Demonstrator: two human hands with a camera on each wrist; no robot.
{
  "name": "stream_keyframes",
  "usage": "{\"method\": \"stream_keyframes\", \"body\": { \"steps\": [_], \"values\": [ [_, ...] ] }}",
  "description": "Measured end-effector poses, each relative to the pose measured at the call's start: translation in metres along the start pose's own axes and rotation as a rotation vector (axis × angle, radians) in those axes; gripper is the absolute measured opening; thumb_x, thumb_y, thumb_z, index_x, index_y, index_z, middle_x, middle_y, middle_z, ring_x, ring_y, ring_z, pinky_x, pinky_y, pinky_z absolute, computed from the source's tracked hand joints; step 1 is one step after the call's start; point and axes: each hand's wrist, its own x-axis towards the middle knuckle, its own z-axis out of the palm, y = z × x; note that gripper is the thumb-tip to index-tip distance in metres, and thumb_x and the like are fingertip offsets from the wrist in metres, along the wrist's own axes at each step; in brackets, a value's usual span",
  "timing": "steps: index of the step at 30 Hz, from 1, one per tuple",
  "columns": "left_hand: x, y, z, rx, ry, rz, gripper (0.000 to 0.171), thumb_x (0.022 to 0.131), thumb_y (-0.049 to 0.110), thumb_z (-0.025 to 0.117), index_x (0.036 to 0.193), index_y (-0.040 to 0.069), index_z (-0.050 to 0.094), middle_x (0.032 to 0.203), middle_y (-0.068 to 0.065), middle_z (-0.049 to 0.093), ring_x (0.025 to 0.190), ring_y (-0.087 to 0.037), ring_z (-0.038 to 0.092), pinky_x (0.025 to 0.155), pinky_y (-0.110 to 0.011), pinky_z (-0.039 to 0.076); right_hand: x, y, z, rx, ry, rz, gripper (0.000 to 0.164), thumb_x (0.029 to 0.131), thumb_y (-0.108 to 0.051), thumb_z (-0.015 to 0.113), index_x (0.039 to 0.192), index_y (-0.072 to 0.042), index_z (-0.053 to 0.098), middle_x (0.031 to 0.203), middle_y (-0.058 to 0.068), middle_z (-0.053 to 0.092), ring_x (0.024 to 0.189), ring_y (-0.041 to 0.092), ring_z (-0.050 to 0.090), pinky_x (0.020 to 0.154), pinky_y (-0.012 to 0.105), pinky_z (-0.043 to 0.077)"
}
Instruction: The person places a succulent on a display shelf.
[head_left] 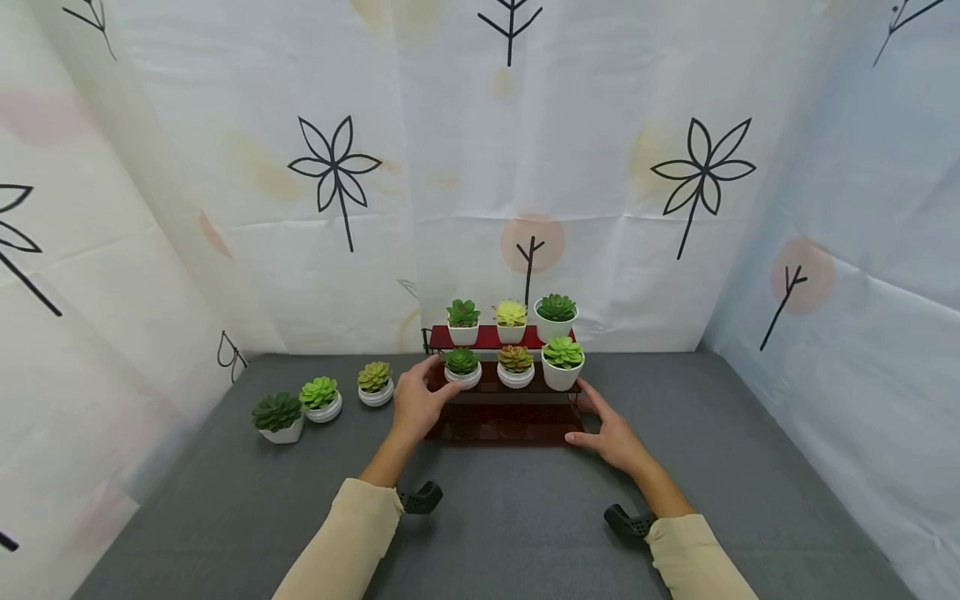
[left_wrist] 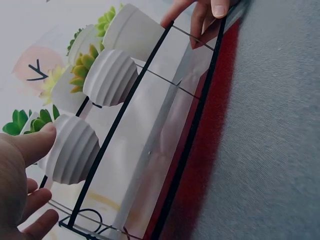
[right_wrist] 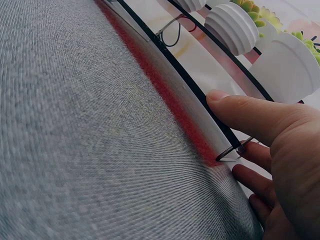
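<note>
**Running Sideways Across the Bench [head_left: 517, 525], Pinched at the Right End**

Placed near the back, before the patterned cloth [head_left: 450, 275]: a tiered rack [head_left: 495, 425]. Long axis left to right, roughly parallel to the cloth; front toward the person, tiers stepping up and away. Carrying three potted succulents [head_left: 512, 315] on the top tier and, on the middle one, a trio in white pots [head_left: 516, 378].

Bent round the rack's right end: the right grip [head_left: 618, 437], thumb against the lower front rail [right_wrist: 185, 80], fingers partly hidden behind the corner. Spread loosely: the left grip [head_left: 417, 404], thumb at the leftmost ribbed pot [left_wrist: 75, 150]. Hard to tell: actual contact there. Half covered by that thumb in the left wrist view: the green plant [head_left: 461, 360]. Cropped in the right wrist view: pots at top and right. Farther left on the bench: three separate succulents [head_left: 324, 407].
</note>
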Motion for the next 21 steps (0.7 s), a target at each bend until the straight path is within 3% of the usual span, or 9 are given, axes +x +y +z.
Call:
{"method": "stream_keyframes", "body": {
  "steps": [11, 21],
  "values": [
    [-0.019, -0.006, -0.023, -0.156, 0.102, 0.033, 0.050, 0.084, 0.019, 0.078, 0.129, 0.003, 0.062, 0.124, -0.015, 0.061, 0.113, -0.036, 0.054, 0.089, -0.055, 0.044, 0.000, -0.001, -0.001, -0.012, -0.003, 0.012, 0.091, 0.082, -0.019, 0.080, 0.155, -0.014, 0.026, 0.137, 0.023, 0.052, 0.129, 0.041, 0.043, 0.100, 0.065, 0.032],
    [-0.023, -0.027, -0.052, -0.109, 0.249, 0.171, 0.044, 0.079, 0.008, 0.081, 0.119, 0.000, 0.067, 0.109, -0.020, 0.064, 0.100, -0.039, 0.057, 0.086, -0.054, 0.045, 0.001, -0.003, -0.002, -0.011, -0.003, 0.016, 0.091, 0.082, -0.018, 0.080, 0.155, -0.012, 0.026, 0.137, 0.023, 0.052, 0.129, 0.042, 0.043, 0.100, 0.066, 0.031]
  ]
}}
